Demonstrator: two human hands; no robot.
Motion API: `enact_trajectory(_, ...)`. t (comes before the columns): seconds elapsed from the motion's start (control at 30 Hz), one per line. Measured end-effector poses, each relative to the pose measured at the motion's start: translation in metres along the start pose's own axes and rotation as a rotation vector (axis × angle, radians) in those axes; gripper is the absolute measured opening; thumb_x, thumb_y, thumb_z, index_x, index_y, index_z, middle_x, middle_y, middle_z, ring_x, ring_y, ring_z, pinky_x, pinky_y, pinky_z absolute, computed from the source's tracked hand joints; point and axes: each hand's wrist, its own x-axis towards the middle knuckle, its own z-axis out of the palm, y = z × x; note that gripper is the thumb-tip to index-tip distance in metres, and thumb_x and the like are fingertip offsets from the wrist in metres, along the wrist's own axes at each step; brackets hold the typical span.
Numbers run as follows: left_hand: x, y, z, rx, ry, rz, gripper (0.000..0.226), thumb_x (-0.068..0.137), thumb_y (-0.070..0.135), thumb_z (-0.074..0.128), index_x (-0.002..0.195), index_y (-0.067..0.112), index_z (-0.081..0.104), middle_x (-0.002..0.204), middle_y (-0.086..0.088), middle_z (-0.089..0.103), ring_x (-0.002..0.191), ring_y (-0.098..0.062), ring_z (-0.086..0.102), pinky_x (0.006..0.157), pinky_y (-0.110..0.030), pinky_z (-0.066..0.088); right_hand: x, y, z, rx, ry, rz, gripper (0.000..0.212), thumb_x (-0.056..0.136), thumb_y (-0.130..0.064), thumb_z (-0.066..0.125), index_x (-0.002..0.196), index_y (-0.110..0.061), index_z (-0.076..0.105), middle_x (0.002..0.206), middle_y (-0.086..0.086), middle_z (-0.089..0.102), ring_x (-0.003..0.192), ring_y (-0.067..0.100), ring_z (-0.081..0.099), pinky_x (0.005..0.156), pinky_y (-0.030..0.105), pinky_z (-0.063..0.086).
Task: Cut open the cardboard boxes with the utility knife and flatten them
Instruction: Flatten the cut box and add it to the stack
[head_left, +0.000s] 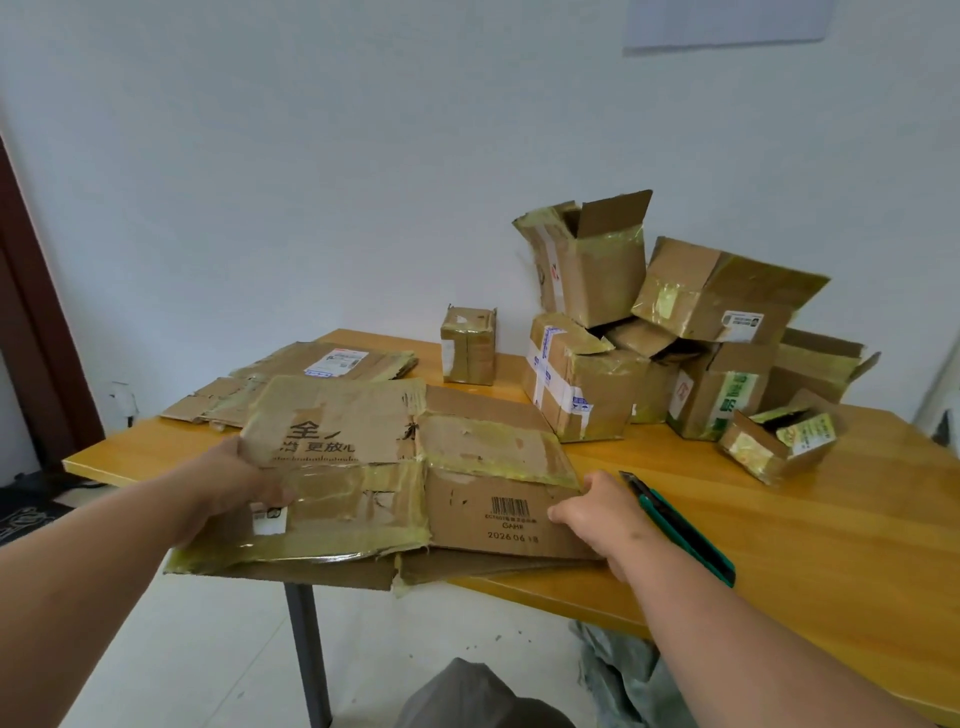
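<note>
While both hands grip flattened box (415, 483), knife (685, 530) lies beside R hand (602, 514), box pile (675, 353) behind.

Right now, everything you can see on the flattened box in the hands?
The flattened box is brown corrugated cardboard, worn and torn, with yellowish tape strips across its seams. It carries dark printed characters, a barcode with a date line, and a small white label near the left hand. It lies nearly flat, its near left part overhanging the table edge. The left hand grips its left edge; the right hand holds its right edge. The knife lies beside it.
</note>
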Motion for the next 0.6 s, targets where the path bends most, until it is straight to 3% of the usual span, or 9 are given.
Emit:
enact_trajectory(0.13,-0.008,0.007,-0.016,-0.044,0.083,0.153,0.056,0.074,-0.006,0.076,0.118,0.013,0.047,0.094,-0.004,0.059,0.081,-0.019,0.053,0.071,-0.031,0.040,-0.002,-0.001,-0.003,0.175,0.009,0.045,0.032,0.090,-0.019,0.067,0.111,-0.016,0.042,0.090,0.002,0.047,0.079,0.017,0.049,0.063,0.032,0.046)
enact_trajectory(0.2,-0.009,0.008,-0.024,-0.009,0.141,0.226,0.055,0.073,-0.003,0.078,0.114,0.013,0.046,0.094,-0.004,0.060,0.082,-0.018,0.054,0.065,-0.028,0.039,-0.002,-0.001,-0.005,0.306,-0.046,0.046,0.026,0.091,-0.018,0.068,0.106,-0.011,0.047,0.086,0.003,0.051,0.076,0.018,0.049,0.057,0.030,0.040)
enact_trajectory(0.3,-0.006,0.006,-0.036,0.106,0.247,0.276,0.059,0.071,0.006,0.080,0.110,0.019,0.038,0.099,-0.005,0.053,0.083,-0.022,0.052,0.069,-0.035,0.042,-0.007,-0.007,-0.009,0.511,-0.089,0.046,0.033,0.089,-0.024,0.072,0.113,-0.004,0.061,0.098,0.011,0.067,0.088,0.026,0.061,0.066,0.034,0.047)
enact_trajectory(0.4,-0.002,0.003,-0.047,0.294,0.304,0.288,0.069,0.066,0.013,0.080,0.118,0.024,0.036,0.103,-0.006,0.044,0.084,-0.026,0.051,0.067,-0.039,0.048,-0.011,-0.016,-0.010,0.614,-0.206,0.009,0.031,0.090,-0.034,0.071,0.110,-0.011,0.064,0.096,0.011,0.072,0.089,0.028,0.066,0.070,0.035,0.051)
enact_trajectory(0.5,0.003,0.004,-0.050,0.408,0.310,0.278,0.090,0.068,0.019,0.079,0.140,0.026,0.026,0.107,-0.005,0.040,0.089,-0.026,0.051,0.072,-0.040,0.051,-0.013,-0.029,-0.006,0.685,-0.338,-0.048,0.032,0.094,-0.030,0.067,0.121,-0.017,0.060,0.101,0.011,0.073,0.093,0.028,0.068,0.070,0.035,0.053)
enact_trajectory(0.6,0.012,0.007,-0.053,0.462,0.332,0.279,0.097,0.070,0.020,0.077,0.146,0.027,0.017,0.109,-0.003,0.036,0.093,-0.024,0.049,0.077,-0.041,0.051,-0.009,-0.040,0.001,0.735,-0.386,-0.077,0.046,0.094,-0.024,0.067,0.137,-0.021,0.050,0.103,0.011,0.074,0.092,0.028,0.071,0.072,0.038,0.058)
